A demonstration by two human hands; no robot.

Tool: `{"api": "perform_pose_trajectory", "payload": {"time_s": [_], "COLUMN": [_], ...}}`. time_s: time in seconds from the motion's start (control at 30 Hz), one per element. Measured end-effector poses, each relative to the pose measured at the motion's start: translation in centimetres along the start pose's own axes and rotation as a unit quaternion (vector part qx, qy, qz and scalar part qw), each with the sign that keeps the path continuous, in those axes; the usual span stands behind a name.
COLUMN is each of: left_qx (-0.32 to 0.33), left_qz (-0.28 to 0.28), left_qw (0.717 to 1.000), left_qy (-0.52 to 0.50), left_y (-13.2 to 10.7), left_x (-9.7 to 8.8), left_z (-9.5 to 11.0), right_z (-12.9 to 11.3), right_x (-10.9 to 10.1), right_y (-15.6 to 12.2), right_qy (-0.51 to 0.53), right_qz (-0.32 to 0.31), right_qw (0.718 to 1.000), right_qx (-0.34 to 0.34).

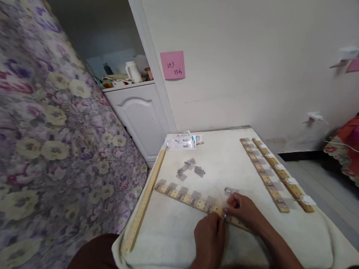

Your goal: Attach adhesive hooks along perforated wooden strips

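Closely, curled left hand (208,235) and half-curled right hand (243,209), grips unclear, crowd one wooden strip's edge (200,206), cloth (223,160) beyond.

Backed by a pale wall (239,66) with a pink note (173,65); flanked at left by floral curtain (55,138) and white cabinet (140,120); floored (332,196) grey at right.

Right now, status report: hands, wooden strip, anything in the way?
Left hand and right hand close together at wooden strip, grips unclear. Strip slanted, metal fittings along it. Loose fitting just beyond right hand.
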State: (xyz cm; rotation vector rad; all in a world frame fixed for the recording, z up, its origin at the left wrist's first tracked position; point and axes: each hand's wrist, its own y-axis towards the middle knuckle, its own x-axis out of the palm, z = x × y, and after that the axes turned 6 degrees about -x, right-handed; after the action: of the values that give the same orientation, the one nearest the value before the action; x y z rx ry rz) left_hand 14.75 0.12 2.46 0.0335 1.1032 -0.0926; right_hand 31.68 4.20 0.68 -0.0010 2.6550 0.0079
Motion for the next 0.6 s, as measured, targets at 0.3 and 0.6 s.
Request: {"api": "perform_pose_trajectory", "payload": {"time_s": [0.3,0.6], "left_qx": [0.004,0.020], "left_qz": [0.004,0.002], "left_qw": [1.000,0.999], "left_qy": [-0.001,-0.050], "left_y": [0.02,-0.42], "left_x": [0.00,0.17], "left_z": [0.06,-0.68], "right_z": [0.10,0.07], "right_x": [0.09,0.04], "right_y": [0.10,0.17], "right_qy": [-0.008,-0.023], "right_qz": [-0.002,-0.006], "right_qw": [1.000,1.000], "right_qx": [0.000,-0.004]}}
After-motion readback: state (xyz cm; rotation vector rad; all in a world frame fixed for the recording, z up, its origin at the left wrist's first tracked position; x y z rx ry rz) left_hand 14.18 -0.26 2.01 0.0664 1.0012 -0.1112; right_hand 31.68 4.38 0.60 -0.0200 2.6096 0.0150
